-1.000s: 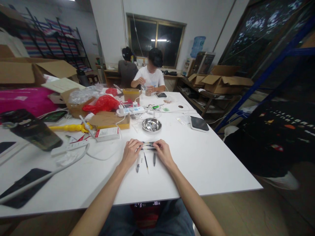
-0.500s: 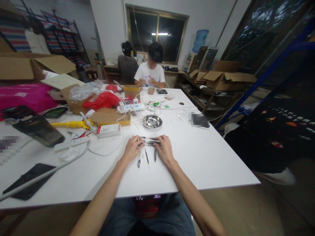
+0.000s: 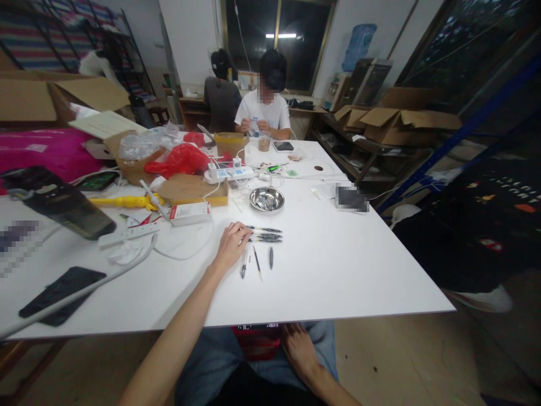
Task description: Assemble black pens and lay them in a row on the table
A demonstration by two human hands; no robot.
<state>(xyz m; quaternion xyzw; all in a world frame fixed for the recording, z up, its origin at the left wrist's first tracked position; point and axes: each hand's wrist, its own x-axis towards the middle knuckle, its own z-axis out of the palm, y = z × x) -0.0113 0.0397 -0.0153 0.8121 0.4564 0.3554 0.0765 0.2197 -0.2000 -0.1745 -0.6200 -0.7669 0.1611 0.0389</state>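
Observation:
Several black pens [image 3: 269,237] lie side by side in a row across the white table [image 3: 346,276]. My left hand [image 3: 231,243] is closed at their left ends, with bent fingers and thumb against them; the tips there are partly hidden. Nearer to me lie a clear pen barrel [image 3: 244,266], a thin ink refill [image 3: 257,263], a dark grip-like barrel [image 3: 271,257] and tiny parts [image 3: 249,259] too small to make out. Over my lap, just below the table edge, my right hand [image 3: 299,345] has its fingers apart and holds nothing visible.
Beyond the pens stands a shiny metal bowl [image 3: 280,206] with small dark pieces inside. At left are a white box [image 3: 190,213], a power strip [image 3: 129,235], a cable, a dark bottle [image 3: 63,203] and a black flat object [image 3: 63,296]. A person [image 3: 262,115] sits across the table.
My right hand has let go of the pens' right ends and moved down off the table to my lap. My left hand stays at their left ends. The view has tilted down slightly.

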